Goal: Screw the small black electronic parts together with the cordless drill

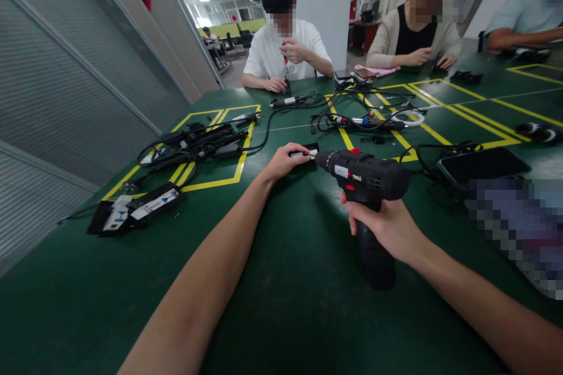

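Observation:
My right hand (382,225) is wrapped round the grip of a black cordless drill (367,176) with red buttons. The drill is level and its chuck points left, the front end close to a small black piece with a white label (310,152) on the table. Fingers of my left hand (288,159) are closed on that black piece, steadying it against the tabletop. Whether the drill's tip touches it I cannot tell.
Black cabled devices (197,143) lie in a yellow-taped area to the left, near labelled black pieces (153,202). Ahead are tangled cables and a pen-like tool (365,123). A phone (484,164) lies at right. Several people sit across the green table (281,304).

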{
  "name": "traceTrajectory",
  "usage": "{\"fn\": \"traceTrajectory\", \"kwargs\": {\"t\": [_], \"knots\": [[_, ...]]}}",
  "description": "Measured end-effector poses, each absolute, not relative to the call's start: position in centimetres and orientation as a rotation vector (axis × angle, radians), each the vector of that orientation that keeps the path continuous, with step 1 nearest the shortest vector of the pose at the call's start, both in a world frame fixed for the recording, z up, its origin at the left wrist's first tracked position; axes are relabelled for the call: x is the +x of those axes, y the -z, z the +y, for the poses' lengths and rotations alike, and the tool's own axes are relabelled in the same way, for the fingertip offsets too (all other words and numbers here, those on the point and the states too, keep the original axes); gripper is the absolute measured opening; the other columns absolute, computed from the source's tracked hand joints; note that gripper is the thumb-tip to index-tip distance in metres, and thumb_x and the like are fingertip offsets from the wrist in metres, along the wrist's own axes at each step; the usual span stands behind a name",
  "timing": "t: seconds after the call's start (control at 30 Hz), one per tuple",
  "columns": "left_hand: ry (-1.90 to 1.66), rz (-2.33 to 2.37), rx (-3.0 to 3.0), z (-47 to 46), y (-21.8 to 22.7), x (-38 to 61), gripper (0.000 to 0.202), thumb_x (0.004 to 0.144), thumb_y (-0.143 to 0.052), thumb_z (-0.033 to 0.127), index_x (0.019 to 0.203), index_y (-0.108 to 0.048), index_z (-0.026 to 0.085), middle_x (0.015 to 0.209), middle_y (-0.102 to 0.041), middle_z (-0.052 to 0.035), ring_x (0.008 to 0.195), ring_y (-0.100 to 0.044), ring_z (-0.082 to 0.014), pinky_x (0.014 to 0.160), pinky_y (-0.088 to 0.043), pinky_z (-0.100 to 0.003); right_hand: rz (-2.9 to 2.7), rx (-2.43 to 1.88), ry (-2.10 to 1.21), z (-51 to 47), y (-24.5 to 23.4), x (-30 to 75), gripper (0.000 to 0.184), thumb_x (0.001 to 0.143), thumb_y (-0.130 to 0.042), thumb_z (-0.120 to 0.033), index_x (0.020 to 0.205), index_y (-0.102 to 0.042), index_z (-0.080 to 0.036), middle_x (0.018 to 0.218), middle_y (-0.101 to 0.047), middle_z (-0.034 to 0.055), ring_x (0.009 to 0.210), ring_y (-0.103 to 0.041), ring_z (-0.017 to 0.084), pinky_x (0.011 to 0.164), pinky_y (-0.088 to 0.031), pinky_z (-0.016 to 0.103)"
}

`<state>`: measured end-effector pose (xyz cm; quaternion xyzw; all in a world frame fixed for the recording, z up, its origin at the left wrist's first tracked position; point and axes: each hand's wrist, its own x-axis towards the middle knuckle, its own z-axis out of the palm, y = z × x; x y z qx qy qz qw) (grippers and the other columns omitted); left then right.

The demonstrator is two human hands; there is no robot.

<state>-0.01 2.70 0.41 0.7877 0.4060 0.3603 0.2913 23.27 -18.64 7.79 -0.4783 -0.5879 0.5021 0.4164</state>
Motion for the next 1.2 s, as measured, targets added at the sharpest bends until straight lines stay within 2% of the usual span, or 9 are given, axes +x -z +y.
{"fn": "traceTrajectory", "kwargs": {"t": [0.2, 0.37, 0.57, 0.9, 1.2], "knots": [[-0.933, 1.112, 2.082, 2.70, -0.49, 0.06, 0.035, 0.070, -0.069, 0.045, 0.097, -0.069, 0.022, 0.106, -0.065, -0.0042, 0.104, -0.058, -0.0206, 0.099, -0.041, -0.035, -1.485, -1.241, -1.311, -18.68, -8.02, 23.37, 0.017, 0.085, -0.059, -0.033, 0.091, -0.060, -0.017, 0.061, -0.058, -0.0017, 0.055, -0.057, 0.013, 0.058, -0.047, 0.029], [-0.926, 1.090, 2.082, 2.70, -0.63, 0.02, 0.035, 0.070, -0.068, 0.045, 0.096, -0.070, 0.022, 0.106, -0.065, -0.0043, 0.103, -0.058, -0.0206, 0.099, -0.041, -0.036, -1.436, -1.209, -1.468, -18.77, -8.45, 23.43, 0.028, 0.081, -0.062, -0.026, 0.107, -0.058, -0.016, 0.071, -0.063, 0.0006, 0.066, -0.062, 0.017, 0.065, -0.049, 0.032], [-0.902, 1.113, 2.085, 2.69, -0.82, 0.00, 0.035, 0.071, -0.068, 0.043, 0.097, -0.070, 0.021, 0.106, -0.065, -0.0051, 0.103, -0.058, -0.0212, 0.098, -0.041, -0.037, -1.455, -1.236, -1.395, -18.88, -8.36, 23.04, 0.009, 0.081, -0.057, -0.021, 0.089, -0.059, -0.018, 0.064, -0.056, -0.0032, 0.058, -0.054, 0.013, 0.059, -0.043, 0.028], [-0.908, 1.097, 2.076, 2.79, -0.63, -0.08, 0.034, 0.071, -0.068, 0.044, 0.097, -0.069, 0.022, 0.107, -0.065, -0.0043, 0.104, -0.057, -0.0209, 0.099, -0.041, -0.037, -1.435, -1.249, -1.411, -18.74, -8.43, 22.78, 0.007, 0.079, -0.056, -0.018, 0.086, -0.058, -0.018, 0.060, -0.055, -0.0036, 0.058, -0.053, 0.013, 0.059, -0.040, 0.028], [-0.902, 1.098, 2.087, 2.63, -0.92, -0.04, 0.034, 0.071, -0.067, 0.044, 0.097, -0.070, 0.022, 0.107, -0.065, -0.0049, 0.103, -0.057, -0.0210, 0.100, -0.040, -0.038, -1.452, -1.232, -1.390, -18.75, -8.40, 22.99, 0.006, 0.080, -0.055, -0.019, 0.085, -0.057, -0.018, 0.062, -0.056, -0.0033, 0.058, -0.055, 0.014, 0.061, -0.043, 0.029]]}}
